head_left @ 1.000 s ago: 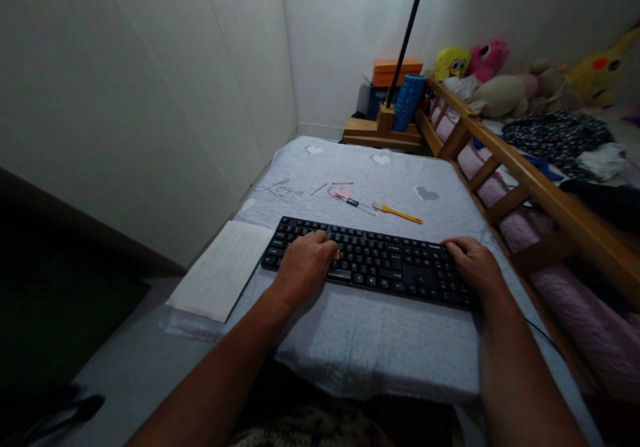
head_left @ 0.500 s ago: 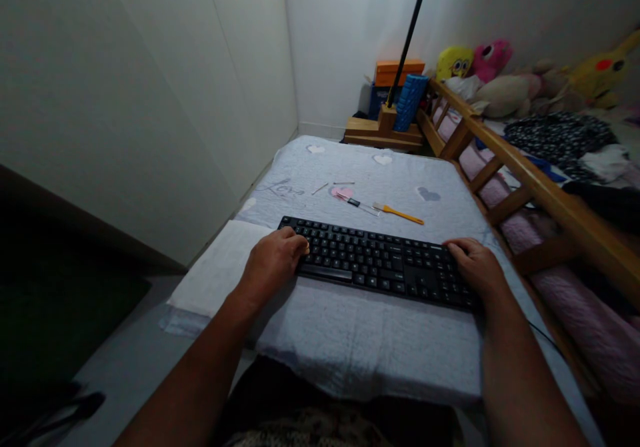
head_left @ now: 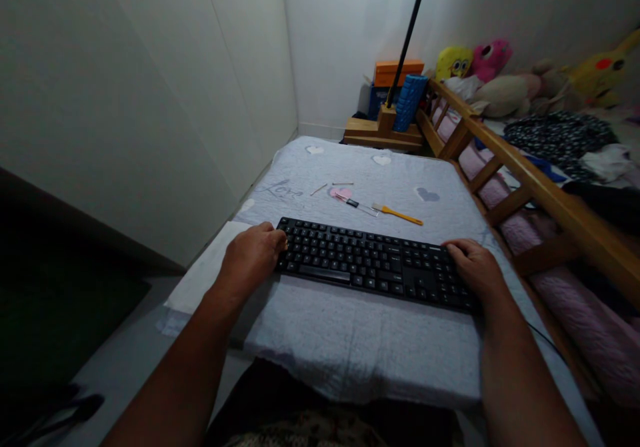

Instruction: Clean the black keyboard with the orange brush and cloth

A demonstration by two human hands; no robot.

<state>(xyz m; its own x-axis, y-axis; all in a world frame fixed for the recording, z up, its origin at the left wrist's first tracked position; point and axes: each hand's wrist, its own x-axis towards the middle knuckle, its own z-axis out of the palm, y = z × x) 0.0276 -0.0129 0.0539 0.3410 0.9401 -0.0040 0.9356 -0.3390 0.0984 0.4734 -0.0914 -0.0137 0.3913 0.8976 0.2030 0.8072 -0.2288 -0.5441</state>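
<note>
A black keyboard (head_left: 345, 257) lies across the cloth-covered table in front of me. My left hand (head_left: 255, 253) is closed at its left end, beside the leftmost keys. A small pale bit shows at the fingertips there, too small and dark to name. At the opposite end, my right hand (head_left: 473, 267) grips the keyboard's right edge, fingers over the far corner. Beyond the keyboard lie a brush with an orange handle (head_left: 403, 217), a slim clear tool with a black band (head_left: 353, 203) and two cotton swabs (head_left: 319, 189).
A white sheet (head_left: 200, 273) lies at the table's left edge, partly under my left forearm. White cabinet doors (head_left: 200, 100) rise on the left. A wooden bed rail (head_left: 530, 167) runs along the right. A black pole (head_left: 410, 33) on a wooden base stands behind the table.
My left hand has moved left, from over the leftmost keys to the keyboard's left end, uncovering those keys. My right hand keeps its grip on the right end.
</note>
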